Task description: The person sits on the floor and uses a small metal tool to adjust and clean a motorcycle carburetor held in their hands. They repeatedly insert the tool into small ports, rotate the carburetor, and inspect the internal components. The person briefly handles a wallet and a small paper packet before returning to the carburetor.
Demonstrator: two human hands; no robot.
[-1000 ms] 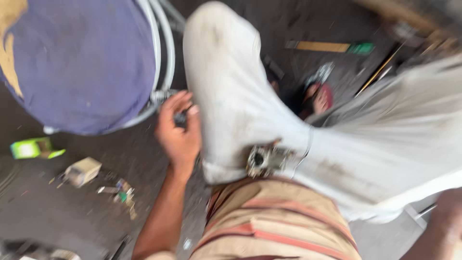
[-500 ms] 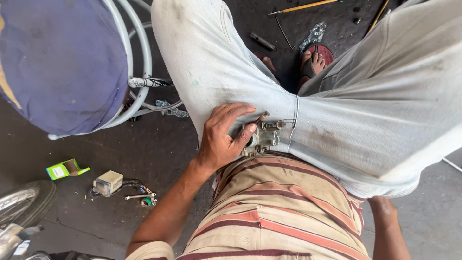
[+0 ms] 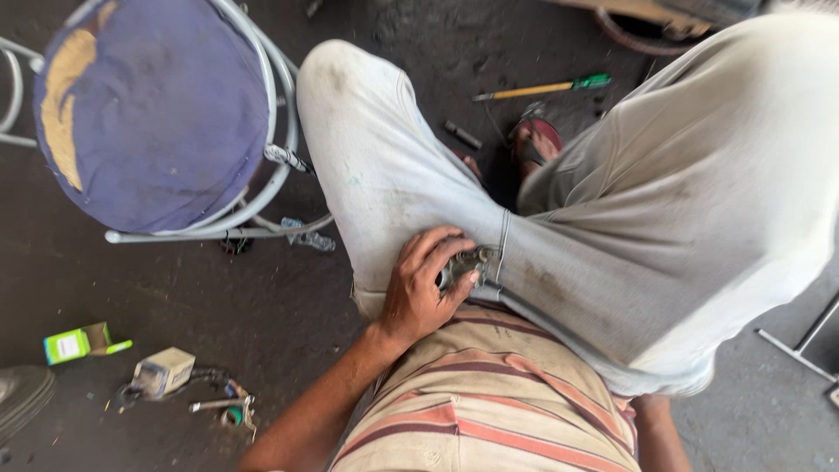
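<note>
I am seated, looking down at my lap in pale grey trousers (image 3: 612,227) and a striped shirt (image 3: 489,411). My left hand (image 3: 419,288) rests on my lap, its fingers closed around a small grey metal part (image 3: 466,260) that lies against a trouser seam. Only the edge of the part shows between my fingers. My right forearm (image 3: 655,428) appears at the bottom right; that hand is hidden behind my thigh.
A metal-framed stool (image 3: 285,162) with a worn blue cushion stands at my left. On the dark floor lie a yellow screwdriver with a green handle (image 3: 542,87), a green box (image 3: 77,343), a small white box (image 3: 166,369) and loose tools (image 3: 223,405). My sandalled foot (image 3: 537,140) is ahead.
My left hand came back from beside the stool to my lap and closed on the metal part. The view has shifted and steadied.
</note>
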